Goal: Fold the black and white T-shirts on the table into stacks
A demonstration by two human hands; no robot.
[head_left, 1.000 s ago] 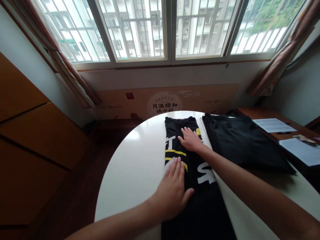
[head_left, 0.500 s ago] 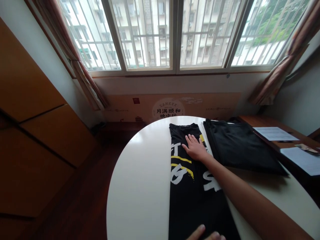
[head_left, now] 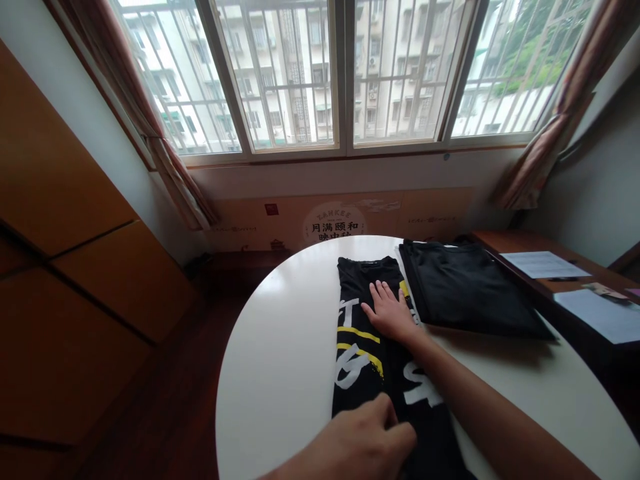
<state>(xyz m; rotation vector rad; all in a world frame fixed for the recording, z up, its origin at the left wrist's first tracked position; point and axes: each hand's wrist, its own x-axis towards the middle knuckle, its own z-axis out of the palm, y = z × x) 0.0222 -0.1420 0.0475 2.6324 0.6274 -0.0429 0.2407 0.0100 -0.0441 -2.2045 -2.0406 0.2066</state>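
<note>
A black T-shirt (head_left: 360,387) with white lettering and yellow stripes is folded into a long strip on the white round table (head_left: 280,347). My right hand (head_left: 393,312) lies flat on its upper part, fingers spread. Lower down, my left hand (head_left: 367,433) is over the shirt with its fingers curled and pressed together; whatever may be between the fingertips is hidden. Close beside my right hand, a stack of folded black cloth (head_left: 465,287) rests on the table, with a white edge showing at its left.
Beyond the table's right side is a brown wooden desk (head_left: 500,241) bearing white papers (head_left: 545,265). A printed panel (head_left: 240,213) stands under the barred window (head_left: 295,80). Wooden cabinets (head_left: 65,280) are at the left.
My left hand has come up from the bottom edge over the shirt, and its fingers have curled. My right hand stays flat on the cloth. The view has shifted slightly.
</note>
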